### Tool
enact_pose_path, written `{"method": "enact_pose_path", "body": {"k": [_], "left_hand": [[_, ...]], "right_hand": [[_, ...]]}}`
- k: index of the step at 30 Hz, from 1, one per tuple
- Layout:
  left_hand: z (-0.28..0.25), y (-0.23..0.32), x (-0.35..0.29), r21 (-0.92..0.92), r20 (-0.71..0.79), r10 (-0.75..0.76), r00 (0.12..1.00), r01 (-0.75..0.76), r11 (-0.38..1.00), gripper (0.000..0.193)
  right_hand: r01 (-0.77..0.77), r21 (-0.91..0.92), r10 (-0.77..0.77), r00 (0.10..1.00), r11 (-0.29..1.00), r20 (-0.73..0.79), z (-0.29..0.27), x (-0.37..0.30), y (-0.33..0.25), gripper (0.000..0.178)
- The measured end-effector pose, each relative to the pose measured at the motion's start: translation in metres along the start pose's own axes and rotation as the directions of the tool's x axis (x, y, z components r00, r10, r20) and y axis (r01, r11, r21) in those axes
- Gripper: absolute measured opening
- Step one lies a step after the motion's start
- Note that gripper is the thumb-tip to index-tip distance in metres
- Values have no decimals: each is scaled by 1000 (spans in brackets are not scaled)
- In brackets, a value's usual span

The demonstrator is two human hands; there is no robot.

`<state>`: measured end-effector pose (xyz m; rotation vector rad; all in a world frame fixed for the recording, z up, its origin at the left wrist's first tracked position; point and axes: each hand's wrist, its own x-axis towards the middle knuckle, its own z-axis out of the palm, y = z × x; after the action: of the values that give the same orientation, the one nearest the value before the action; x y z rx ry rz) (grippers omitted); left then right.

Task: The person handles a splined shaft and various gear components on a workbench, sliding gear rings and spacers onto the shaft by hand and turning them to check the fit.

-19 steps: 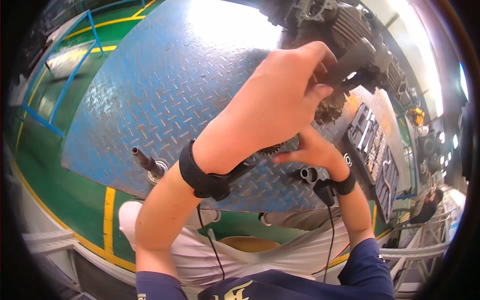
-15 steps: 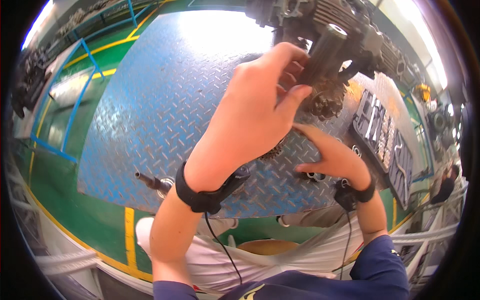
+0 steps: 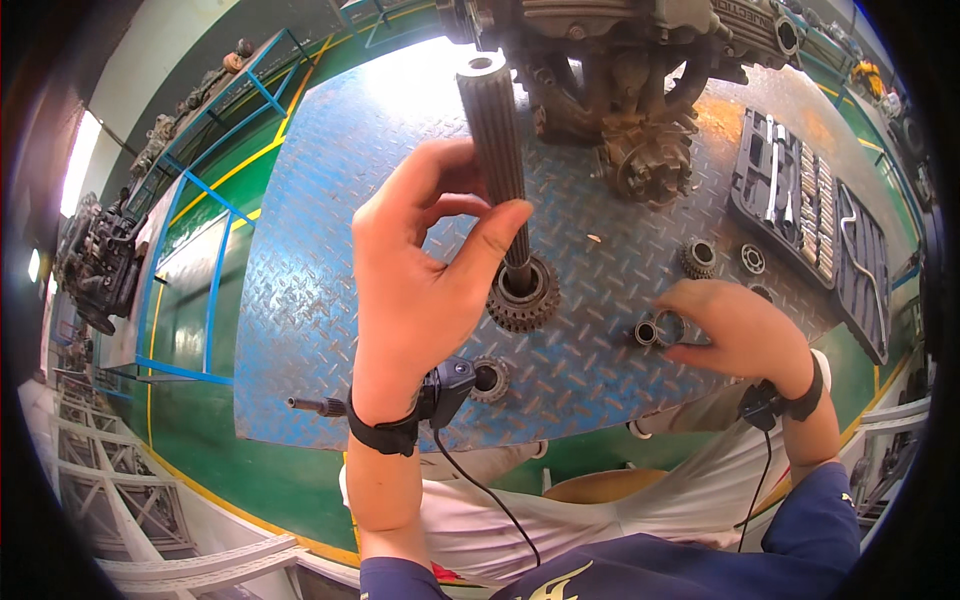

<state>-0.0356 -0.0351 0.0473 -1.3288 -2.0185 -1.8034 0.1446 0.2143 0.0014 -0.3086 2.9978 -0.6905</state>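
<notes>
My left hand [image 3: 425, 255] is closed around a long splined shaft [image 3: 493, 135], which stands nearly upright with its hollow end up. The shaft's lower end is in the bore of a toothed gear [image 3: 523, 300] on the metal table. Low over the right side of the tabletop, my right hand [image 3: 735, 325] has thumb and fingers apart around a thin metal ring [image 3: 672, 327]; whether they touch it I cannot tell. A small bushing [image 3: 645, 332] lies beside that ring. Another gear [image 3: 490, 380] is partly hidden by my left wrist strap, near a short splined shaft [image 3: 318, 405].
An engine block [image 3: 625, 65] stands at the far side of the blue tread-plate table [image 3: 310, 250]. At the right lies an opened socket set case [image 3: 785, 205]. A small gear [image 3: 699, 258] and a holed ring [image 3: 752, 259] lie beyond my right hand.
The view has shifted. My left hand, with the shaft, has moved left and away from the engine block, and the shaft is now over the gear. My right hand has come down around the ring.
</notes>
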Motion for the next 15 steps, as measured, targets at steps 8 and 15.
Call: {"method": "enact_pose_path", "body": {"k": [8, 15], "left_hand": [[-8, -10, -7, 3, -63, -7, 998, 8, 1000, 36], [-11, -21, 0, 59, -56, 110, 992, -107, 993, 35]], "right_hand": [[-45, -34, 47, 997, 998, 54, 10, -9, 11, 56], [-255, -34, 249, 959, 966, -133, 10, -42, 31, 78]]}}
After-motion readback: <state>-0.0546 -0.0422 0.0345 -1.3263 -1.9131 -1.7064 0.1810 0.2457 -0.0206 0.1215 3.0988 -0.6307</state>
